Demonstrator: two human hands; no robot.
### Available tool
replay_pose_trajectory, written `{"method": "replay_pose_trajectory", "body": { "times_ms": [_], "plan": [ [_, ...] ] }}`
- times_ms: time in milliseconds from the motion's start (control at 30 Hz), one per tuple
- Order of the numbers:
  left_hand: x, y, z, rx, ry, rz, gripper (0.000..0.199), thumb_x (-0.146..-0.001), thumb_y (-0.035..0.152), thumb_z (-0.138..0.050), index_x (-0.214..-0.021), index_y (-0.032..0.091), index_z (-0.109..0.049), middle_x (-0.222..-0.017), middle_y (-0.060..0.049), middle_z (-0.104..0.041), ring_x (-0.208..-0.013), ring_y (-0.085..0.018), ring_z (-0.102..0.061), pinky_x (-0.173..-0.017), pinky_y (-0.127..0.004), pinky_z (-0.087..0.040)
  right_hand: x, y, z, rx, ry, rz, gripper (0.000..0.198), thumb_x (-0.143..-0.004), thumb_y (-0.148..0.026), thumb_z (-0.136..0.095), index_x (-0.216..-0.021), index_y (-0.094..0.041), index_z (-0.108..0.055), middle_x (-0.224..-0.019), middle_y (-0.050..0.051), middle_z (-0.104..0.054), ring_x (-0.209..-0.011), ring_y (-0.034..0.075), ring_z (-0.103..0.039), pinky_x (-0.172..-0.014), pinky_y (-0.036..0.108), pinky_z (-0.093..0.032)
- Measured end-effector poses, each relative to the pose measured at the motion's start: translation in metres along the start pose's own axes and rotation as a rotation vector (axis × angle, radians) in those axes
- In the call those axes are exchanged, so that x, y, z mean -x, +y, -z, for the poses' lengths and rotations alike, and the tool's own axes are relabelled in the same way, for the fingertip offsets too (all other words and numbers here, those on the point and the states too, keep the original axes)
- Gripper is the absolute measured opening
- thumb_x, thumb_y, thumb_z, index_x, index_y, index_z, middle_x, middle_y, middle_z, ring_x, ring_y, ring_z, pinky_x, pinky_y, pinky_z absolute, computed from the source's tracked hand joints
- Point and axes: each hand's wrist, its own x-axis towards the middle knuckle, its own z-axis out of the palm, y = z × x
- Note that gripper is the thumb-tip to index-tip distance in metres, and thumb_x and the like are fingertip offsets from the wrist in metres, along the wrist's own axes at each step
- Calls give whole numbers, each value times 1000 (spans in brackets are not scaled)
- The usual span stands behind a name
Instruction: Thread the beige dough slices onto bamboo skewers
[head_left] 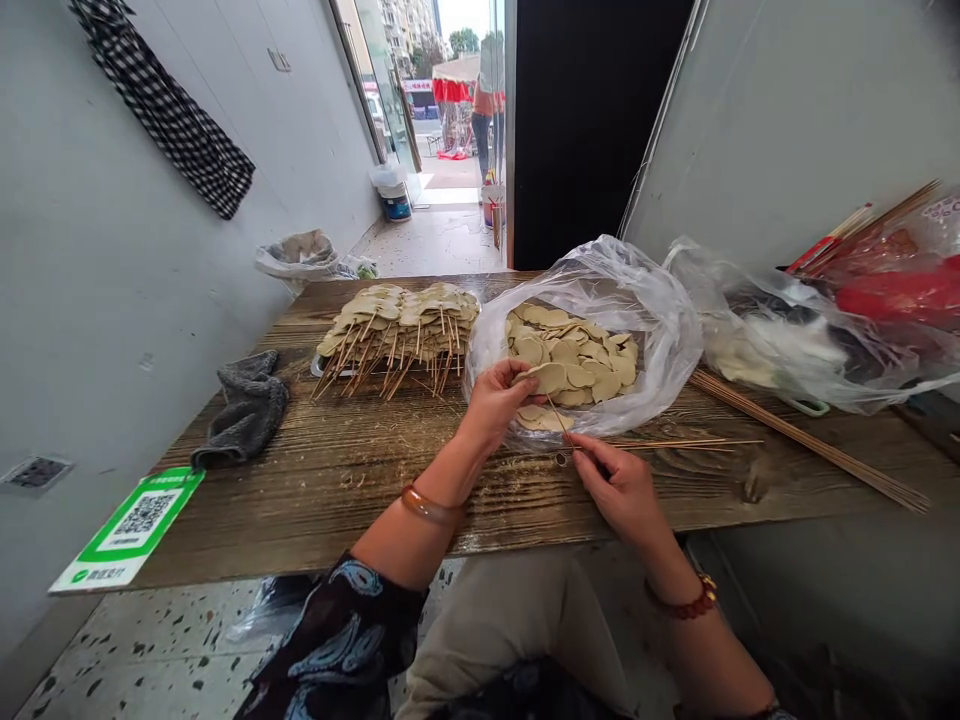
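Note:
My left hand [499,400] pinches a thin, pale beige slice [549,377] at the near side of an open clear plastic bag [667,350]. Inside the bag lies a heap of the same rounded slices [577,345]. Between thumb and fingers, my right hand [615,480] grips a thin wooden skewer [559,415], which points up and left toward the slice. Whether its tip has pierced the slice I cannot tell. A few loose skewers [690,443] lie on the wood just beyond my right hand.
Left of the bag, skewered slices [405,320] are stacked on a metal tray [319,368]. A grey cloth [244,405] and a green QR-code card [127,525] lie at the left. On the right are a long skewer bundle [817,440] and filled plastic bags [787,340].

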Motion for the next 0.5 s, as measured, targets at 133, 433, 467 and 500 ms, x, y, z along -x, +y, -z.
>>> {"method": "replay_pose_trajectory", "body": {
  "times_ms": [133,433,467,500],
  "plan": [
    [0,-1,0,-10,-6,-16,29,-57,25,-76,-75,14,-56,-72,3,-58,-64,-10,-57,-64,-28,-55,0,0,0,13,-9,-4,31,-86,-29,-49,-108,-22,-69,-105,6,-71,-96,23,-67,-83,33,-52],
    [-1,-6,1,-156,-14,-67,20,-61,23,-73,-74,15,-61,-70,1,-60,-64,-10,-57,-64,-23,-49,0,4,-2,38,33,-3,30,-86,-29,-49,-105,-20,-70,-103,7,-72,-92,23,-68,-81,34,-52],
    [-1,-6,0,-165,-20,-71,19,-62,24,-73,-74,15,-61,-71,1,-61,-65,-11,-58,-65,-23,-49,0,3,-2,42,38,-7,30,-86,-29,-49,-105,-20,-70,-103,7,-72,-92,23,-68,-81,33,-52],
    [0,-6,0,-170,-27,-71,19,-62,24,-73,-74,15,-62,-71,1,-62,-66,-11,-58,-66,-23,-48,0,3,-2,47,42,-10,30,-86,-28,-49,-105,-20,-70,-103,7,-72,-92,23,-68,-81,33,-52]
  ]
}}
